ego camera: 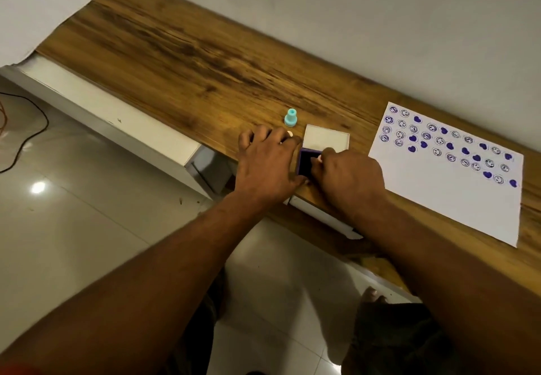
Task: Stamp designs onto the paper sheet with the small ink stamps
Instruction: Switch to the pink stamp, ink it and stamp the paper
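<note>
A white paper sheet (450, 199) lies on the wooden desk (181, 53) at the right, its upper half covered with purple smiley and heart prints. A purple ink pad (304, 161) sits open near the desk's front edge, its white lid (326, 137) hinged back. My left hand (266, 164) rests flat against the pad's left side, steadying it. My right hand (348, 175) pinches a small pale stamp (319, 158) and presses it onto the dark pad. A teal stamp (290, 117) stands upright just behind my left hand.
A wall runs right behind the desk. White sheets (38, 9) lie at the desk's far left end. Below the desk front are a white drawer face (111, 117), a glossy tiled floor and dark cables (26, 140) at the left.
</note>
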`<move>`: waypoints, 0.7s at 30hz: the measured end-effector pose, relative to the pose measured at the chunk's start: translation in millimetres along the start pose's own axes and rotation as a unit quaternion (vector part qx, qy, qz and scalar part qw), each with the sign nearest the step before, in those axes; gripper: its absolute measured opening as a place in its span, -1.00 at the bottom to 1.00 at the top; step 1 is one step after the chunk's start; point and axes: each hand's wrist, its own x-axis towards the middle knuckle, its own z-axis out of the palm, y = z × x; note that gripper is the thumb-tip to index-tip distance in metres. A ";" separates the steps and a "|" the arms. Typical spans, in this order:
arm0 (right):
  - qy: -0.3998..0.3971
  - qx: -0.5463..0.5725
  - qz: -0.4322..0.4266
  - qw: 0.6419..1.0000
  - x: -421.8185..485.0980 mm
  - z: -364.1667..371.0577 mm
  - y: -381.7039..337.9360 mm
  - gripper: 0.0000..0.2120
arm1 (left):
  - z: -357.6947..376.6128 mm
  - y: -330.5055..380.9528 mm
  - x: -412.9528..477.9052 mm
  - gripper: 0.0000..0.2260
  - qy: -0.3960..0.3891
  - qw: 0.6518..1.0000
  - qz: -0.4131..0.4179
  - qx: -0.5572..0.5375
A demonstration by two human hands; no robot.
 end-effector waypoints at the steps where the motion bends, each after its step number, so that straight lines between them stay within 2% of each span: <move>1: -0.009 -0.012 0.006 1.000 1.1 0.0 -2.4 -0.63 | 0.0 1.4 -0.1 -0.33 -0.001 1.000 0.000 -0.002; 7: -0.041 -0.064 0.010 0.997 6.1 -5.2 -10.4 -0.63 | 0.3 2.2 0.3 -0.33 -0.008 1.000 -0.005 -0.002; 16: -0.066 -0.031 0.001 0.997 12.5 -14.1 -6.3 -0.66 | -5.3 9.7 7.7 -0.32 -0.020 0.999 -0.018 0.021; 19: -0.027 -0.003 -0.017 0.999 9.2 -14.0 0.5 -0.65 | -6.8 10.3 11.0 -0.22 -0.029 0.998 -0.031 0.053; 21: 0.025 0.054 -0.018 0.998 3.6 -17.2 13.1 -0.58 | -9.5 11.6 11.5 -0.16 -0.028 0.997 -0.031 0.063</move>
